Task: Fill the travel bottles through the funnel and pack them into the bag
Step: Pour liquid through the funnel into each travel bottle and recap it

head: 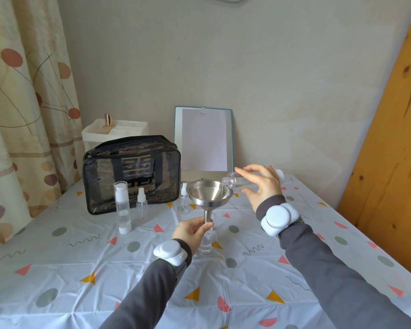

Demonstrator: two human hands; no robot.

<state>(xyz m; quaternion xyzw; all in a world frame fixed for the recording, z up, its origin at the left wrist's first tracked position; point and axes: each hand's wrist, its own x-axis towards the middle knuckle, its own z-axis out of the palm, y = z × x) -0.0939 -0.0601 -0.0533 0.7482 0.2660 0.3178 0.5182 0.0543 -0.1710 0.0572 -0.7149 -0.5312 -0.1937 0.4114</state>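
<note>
One bag [131,172], five bottles [123,205] — right fingers [247,173] grasp the tipped bottle [230,181], left fingers [196,222] pinch the one funnel [209,193]

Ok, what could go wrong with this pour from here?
1. The tilted bottle in the right hand pours close to the funnel rim, so liquid could miss onto the tablecloth.
2. The left hand pinches only the funnel stem, so the small bottle beneath could tip or overflow.
</note>
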